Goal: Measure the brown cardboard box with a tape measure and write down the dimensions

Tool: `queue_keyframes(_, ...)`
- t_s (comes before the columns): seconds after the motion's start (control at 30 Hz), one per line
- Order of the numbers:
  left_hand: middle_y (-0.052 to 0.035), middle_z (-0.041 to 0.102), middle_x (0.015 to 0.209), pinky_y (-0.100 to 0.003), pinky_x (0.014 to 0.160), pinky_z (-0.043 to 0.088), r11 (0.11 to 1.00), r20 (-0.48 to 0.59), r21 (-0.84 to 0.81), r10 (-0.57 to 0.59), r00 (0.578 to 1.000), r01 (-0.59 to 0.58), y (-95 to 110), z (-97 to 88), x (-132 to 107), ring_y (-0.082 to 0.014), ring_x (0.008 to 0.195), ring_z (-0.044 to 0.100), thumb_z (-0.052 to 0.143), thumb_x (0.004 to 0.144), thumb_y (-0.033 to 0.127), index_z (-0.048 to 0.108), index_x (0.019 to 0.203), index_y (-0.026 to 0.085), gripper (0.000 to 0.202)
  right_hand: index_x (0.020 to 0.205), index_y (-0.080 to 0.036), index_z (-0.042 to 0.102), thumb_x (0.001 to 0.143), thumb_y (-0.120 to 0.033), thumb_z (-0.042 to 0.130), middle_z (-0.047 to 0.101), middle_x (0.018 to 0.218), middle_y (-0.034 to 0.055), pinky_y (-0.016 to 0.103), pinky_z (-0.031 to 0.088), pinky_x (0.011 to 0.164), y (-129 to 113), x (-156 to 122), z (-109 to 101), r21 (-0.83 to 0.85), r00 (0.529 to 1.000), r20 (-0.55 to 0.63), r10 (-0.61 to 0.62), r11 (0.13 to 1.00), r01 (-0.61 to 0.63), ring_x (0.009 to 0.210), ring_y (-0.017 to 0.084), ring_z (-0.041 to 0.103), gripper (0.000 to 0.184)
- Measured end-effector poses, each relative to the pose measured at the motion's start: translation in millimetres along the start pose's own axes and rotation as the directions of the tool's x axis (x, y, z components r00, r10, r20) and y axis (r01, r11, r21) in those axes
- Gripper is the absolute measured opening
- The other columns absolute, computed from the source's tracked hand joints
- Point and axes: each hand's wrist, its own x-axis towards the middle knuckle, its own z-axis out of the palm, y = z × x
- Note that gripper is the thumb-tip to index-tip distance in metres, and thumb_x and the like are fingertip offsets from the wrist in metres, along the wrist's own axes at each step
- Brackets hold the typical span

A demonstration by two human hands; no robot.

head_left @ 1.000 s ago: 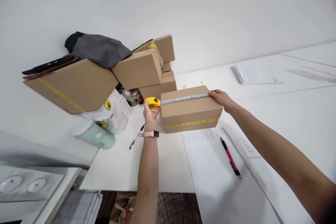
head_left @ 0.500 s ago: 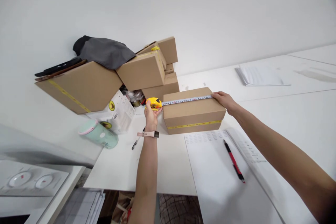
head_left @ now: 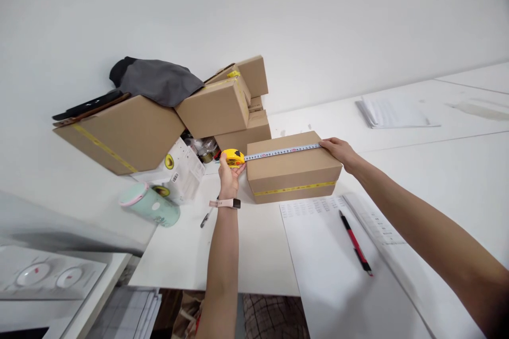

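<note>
A yellow tape measure (head_left: 233, 158) is gripped in my left hand (head_left: 229, 176), at the left end of a brown cardboard box (head_left: 294, 167). Its white blade (head_left: 278, 152) is pulled out and lies lengthwise across the box's top. At the box's far right edge, my right hand (head_left: 338, 151) pinches the blade's end against the cardboard; the fingertips partly hide that end. A strip of yellow tape runs along the front side of the box.
Printed papers (head_left: 318, 243) with a red and black pen (head_left: 356, 243) lie in front. Stacked cardboard boxes (head_left: 214, 108), a grey cloth (head_left: 159, 82) and a mint tumbler (head_left: 151, 204) stand left. A paper stack (head_left: 393, 114) lies at back right. Another pen (head_left: 205, 219) is by my left wrist.
The view has shifted very slightly. Both hands, the tape measure and the box keep practically the same positions, with the blade still stretched across the top.
</note>
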Motion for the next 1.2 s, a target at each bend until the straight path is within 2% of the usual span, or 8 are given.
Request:
queue_keyframes(0.3, -0.0085, 0.071, 0.09, -0.038, 0.083, 0.061, 0.999, -0.004, -0.022, -0.025, 1.0, 0.025, -0.5, -0.8, 0.8, -0.0189, 0.079, 0.072, 0.057, 0.096, 0.04, 0.064, 0.102, 0.014, 0.028, 0.082, -0.018, 0.067, 0.079, -0.044, 0.07, 0.072, 0.096, 0.0101, 0.028, 0.046, 0.059, -0.6, -2.5, -1.4, -0.016, 1.0, 0.009, 0.027, 1.0, -0.027, 0.079, 0.021, 0.064, 0.026)
queue_keyframes(0.43, -0.0077, 0.071, 0.088, -0.036, 0.081, 0.062, 0.999, -0.001, -0.028, -0.034, 0.999, 0.034, 0.0, -0.7, 0.6, -0.0187, 0.079, 0.072, 0.058, 0.095, 0.041, 0.064, 0.102, 0.015, 0.028, 0.085, -0.019, 0.066, 0.082, -0.049, 0.069, 0.073, 0.099, 0.0097, 0.026, 0.047, 0.058, 0.7, -5.1, -4.1, -0.01, 0.998, 0.042, 0.048, 0.999, -0.048, 0.083, 0.021, 0.065, 0.03)
queue_keyframes(0.5, -0.0074, 0.071, 0.087, -0.036, 0.08, 0.062, 0.999, -0.004, -0.028, -0.038, 0.999, 0.038, 0.3, -0.2, 0.3, -0.0186, 0.078, 0.072, 0.058, 0.095, 0.041, 0.064, 0.101, 0.015, 0.028, 0.091, -0.02, 0.066, 0.087, -0.05, 0.064, 0.073, 0.102, 0.0095, 0.026, 0.05, 0.06, 0.1, -7.0, -4.2, 0.06, 0.986, 0.129, 0.105, 0.992, -0.113, 0.085, 0.022, 0.066, 0.031)
queue_keyframes(0.6, -0.0069, 0.07, 0.085, -0.035, 0.08, 0.062, 0.999, -0.001, -0.024, -0.042, 0.999, 0.042, 0.9, 0.9, -0.8, -0.0184, 0.079, 0.071, 0.059, 0.095, 0.043, 0.065, 0.101, 0.015, 0.03, 0.095, -0.019, 0.065, 0.092, -0.047, 0.056, 0.074, 0.097, 0.0101, 0.028, 0.055, 0.062, -2.5, -9.2, -1.1, 0.222, 0.938, 0.274, 0.21, 0.936, -0.274, 0.081, 0.022, 0.068, 0.029)
queue_keyframes(0.73, -0.0068, 0.071, 0.086, -0.034, 0.079, 0.062, 0.999, 0.005, -0.018, -0.04, 0.999, 0.04, 2.1, 2.3, -2.6, -0.0182, 0.078, 0.071, 0.058, 0.095, 0.044, 0.065, 0.103, 0.015, 0.031, 0.093, -0.017, 0.064, 0.09, -0.043, 0.058, 0.073, 0.085, 0.0095, 0.031, 0.057, 0.06, -5.1, -9.4, 4.7, 0.31, 0.912, 0.295, 0.287, 0.874, -0.375, 0.071, 0.021, 0.067, 0.026)
queue_keyframes(0.93, -0.0075, 0.071, 0.089, -0.034, 0.081, 0.061, 0.999, 0.021, -0.017, -0.029, 0.999, 0.03, 1.4, 0.6, -3.6, -0.0179, 0.081, 0.071, 0.061, 0.094, 0.042, 0.065, 0.102, 0.015, 0.028, 0.086, -0.017, 0.069, 0.087, -0.043, 0.063, 0.074, 0.095, 0.0115, 0.03, 0.054, 0.065, -5.7, -5.1, 0.5, 0.057, 0.989, 0.103, 0.105, 0.992, -0.111, 0.083, 0.023, 0.068, 0.027)
queue_keyframes(1.1, -0.0079, 0.071, 0.084, -0.038, 0.083, 0.06, 1.0, 0.03, -0.016, -0.002, 1.0, 0.003, -0.1, -1.4, -4.0, -0.0192, 0.08, 0.072, 0.066, 0.089, 0.04, 0.063, 0.095, 0.014, 0.027, 0.072, -0.019, 0.066, 0.077, -0.038, 0.073, 0.07, 0.082, 0.0104, 0.036, 0.049, 0.07, -8.1, 0.8, 1.1, -0.188, 0.997, -0.074, -0.01, 0.982, -0.004, 0.081, 0.026, 0.064, 0.021)
queue_keyframes(1.2, -0.0049, 0.07, 0.081, -0.037, 0.086, 0.059, 0.997, 0.034, -0.028, 0.075, 0.997, -0.074, 5.3, 1.9, -14.2, -0.0183, 0.08, 0.072, 0.069, 0.087, 0.037, 0.062, 0.092, 0.015, 0.024, 0.072, -0.02, 0.059, 0.078, -0.037, 0.071, 0.068, 0.081, 0.0094, 0.037, 0.049, 0.072, -7.8, 2.6, 5.3, -0.183, 0.992, -0.107, -0.061, 0.982, 0.041, 0.079, 0.024, 0.063, 0.021)
